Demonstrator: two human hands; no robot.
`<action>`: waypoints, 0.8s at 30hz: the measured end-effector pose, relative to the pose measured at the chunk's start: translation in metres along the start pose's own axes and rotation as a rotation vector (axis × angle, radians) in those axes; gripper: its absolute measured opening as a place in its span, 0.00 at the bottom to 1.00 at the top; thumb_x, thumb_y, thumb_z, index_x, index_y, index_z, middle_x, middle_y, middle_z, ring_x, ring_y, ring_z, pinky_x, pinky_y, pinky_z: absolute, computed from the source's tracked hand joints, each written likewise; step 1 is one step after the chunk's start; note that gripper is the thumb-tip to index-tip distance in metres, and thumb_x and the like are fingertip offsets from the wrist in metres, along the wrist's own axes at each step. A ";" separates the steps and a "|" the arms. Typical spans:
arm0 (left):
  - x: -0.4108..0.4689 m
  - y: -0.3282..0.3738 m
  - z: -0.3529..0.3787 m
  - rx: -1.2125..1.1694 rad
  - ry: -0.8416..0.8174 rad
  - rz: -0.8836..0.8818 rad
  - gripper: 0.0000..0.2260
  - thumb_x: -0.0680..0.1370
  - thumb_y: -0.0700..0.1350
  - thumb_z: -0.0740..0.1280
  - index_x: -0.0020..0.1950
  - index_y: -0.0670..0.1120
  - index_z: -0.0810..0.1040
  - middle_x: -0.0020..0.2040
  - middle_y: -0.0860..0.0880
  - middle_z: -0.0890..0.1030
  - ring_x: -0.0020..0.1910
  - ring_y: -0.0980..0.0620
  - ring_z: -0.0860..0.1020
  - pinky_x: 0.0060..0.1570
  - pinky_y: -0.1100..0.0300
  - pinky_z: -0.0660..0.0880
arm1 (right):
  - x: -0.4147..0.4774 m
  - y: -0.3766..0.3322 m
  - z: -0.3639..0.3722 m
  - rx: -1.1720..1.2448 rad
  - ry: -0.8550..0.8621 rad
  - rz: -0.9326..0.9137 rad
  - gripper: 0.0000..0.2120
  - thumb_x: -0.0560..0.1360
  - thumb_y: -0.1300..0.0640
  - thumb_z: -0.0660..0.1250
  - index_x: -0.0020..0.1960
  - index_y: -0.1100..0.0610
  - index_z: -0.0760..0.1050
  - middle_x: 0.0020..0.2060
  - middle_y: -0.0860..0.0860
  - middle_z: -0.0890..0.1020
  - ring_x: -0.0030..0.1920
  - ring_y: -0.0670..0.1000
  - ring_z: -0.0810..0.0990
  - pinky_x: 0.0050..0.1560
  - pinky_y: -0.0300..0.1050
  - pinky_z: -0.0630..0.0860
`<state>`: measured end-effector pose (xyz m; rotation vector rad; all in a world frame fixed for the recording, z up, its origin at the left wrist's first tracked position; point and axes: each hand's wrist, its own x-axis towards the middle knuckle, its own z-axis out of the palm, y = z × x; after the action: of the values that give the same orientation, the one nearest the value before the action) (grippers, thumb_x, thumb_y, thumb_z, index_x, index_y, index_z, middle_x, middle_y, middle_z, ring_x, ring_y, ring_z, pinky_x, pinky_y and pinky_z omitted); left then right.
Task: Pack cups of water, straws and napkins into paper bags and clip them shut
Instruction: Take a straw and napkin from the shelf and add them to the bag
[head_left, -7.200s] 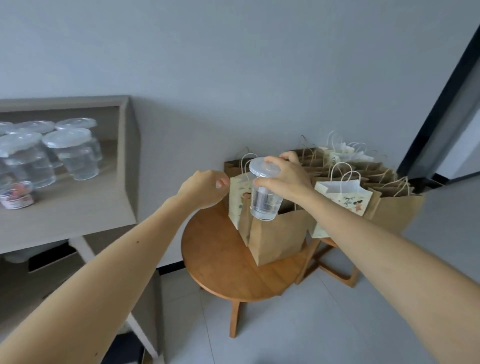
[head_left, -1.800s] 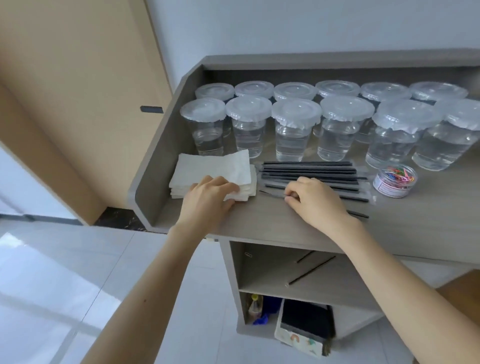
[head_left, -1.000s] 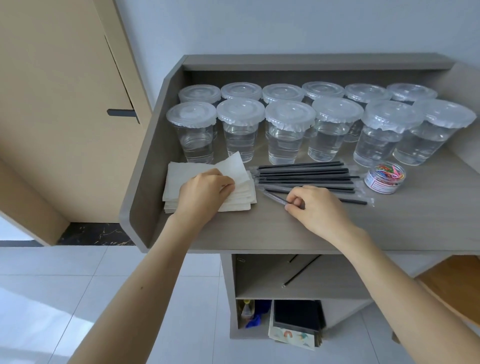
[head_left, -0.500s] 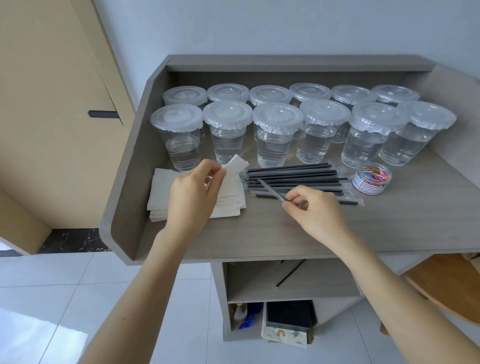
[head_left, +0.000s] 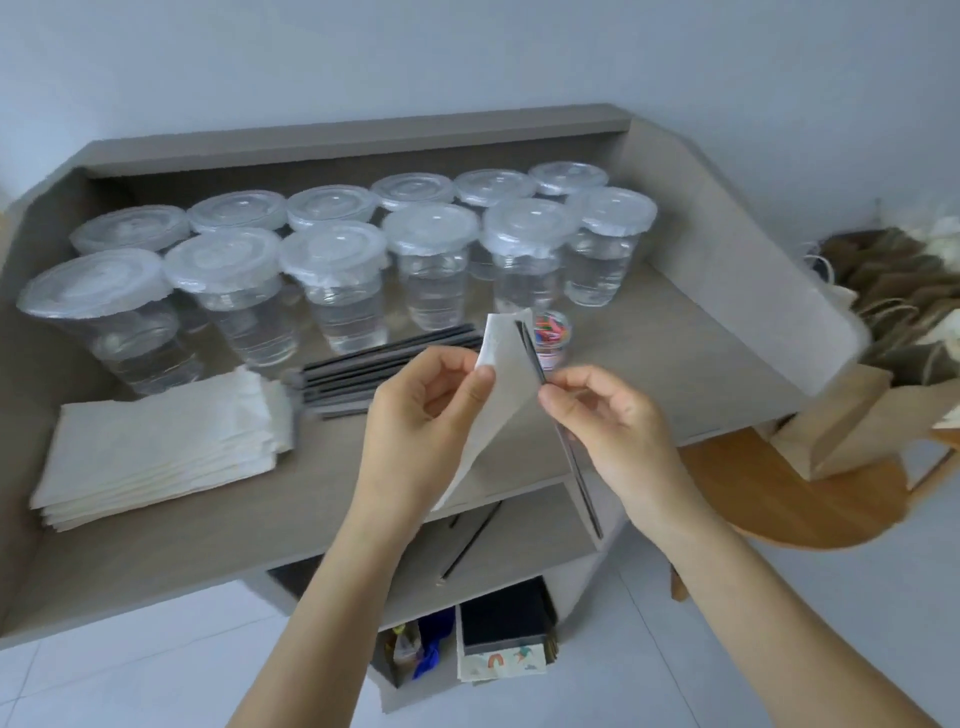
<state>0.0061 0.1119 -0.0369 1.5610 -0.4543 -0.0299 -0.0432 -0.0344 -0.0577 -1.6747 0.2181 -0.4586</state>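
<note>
With the left hand (head_left: 421, 415) pinching a napkin (head_left: 501, 400) and the right hand (head_left: 618, 421) pinching a straw (head_left: 576, 467), close together above the shelf (head_left: 675, 358) edge, a loose fingertip hold during transfer to the bag (head_left: 831, 431) could drop the straw.

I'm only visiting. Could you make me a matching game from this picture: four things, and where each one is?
Things: 1 single napkin; 2 black straw; 3 tub of coloured clips; 4 brown paper bag.
Places: A on the round wooden table; B pinched by the right hand; C on the grey desk; D pinched by the left hand.
Pairs: 1-D, 2-B, 3-C, 4-A.
</note>
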 end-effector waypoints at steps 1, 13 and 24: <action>-0.003 0.002 0.021 -0.008 -0.024 -0.002 0.05 0.75 0.42 0.67 0.40 0.47 0.77 0.35 0.55 0.81 0.34 0.61 0.76 0.35 0.69 0.71 | -0.005 0.002 -0.020 -0.016 0.027 0.004 0.05 0.70 0.54 0.70 0.37 0.45 0.79 0.32 0.41 0.78 0.38 0.43 0.74 0.44 0.38 0.70; -0.052 -0.004 0.287 -0.001 -0.260 -0.151 0.03 0.74 0.44 0.69 0.41 0.51 0.79 0.37 0.54 0.84 0.38 0.57 0.81 0.42 0.62 0.77 | -0.055 0.054 -0.266 -0.156 0.157 -0.014 0.03 0.70 0.55 0.72 0.40 0.49 0.79 0.35 0.48 0.82 0.40 0.52 0.80 0.45 0.52 0.79; -0.011 -0.040 0.456 0.288 -0.550 -0.033 0.05 0.75 0.47 0.68 0.40 0.51 0.82 0.35 0.51 0.82 0.35 0.57 0.77 0.37 0.66 0.71 | -0.038 0.100 -0.439 -0.510 0.217 0.019 0.01 0.72 0.62 0.70 0.43 0.58 0.80 0.35 0.45 0.80 0.38 0.42 0.77 0.39 0.29 0.71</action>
<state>-0.1294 -0.3205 -0.1038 1.8403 -0.8941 -0.4441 -0.2492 -0.4321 -0.1197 -2.1161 0.5464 -0.6061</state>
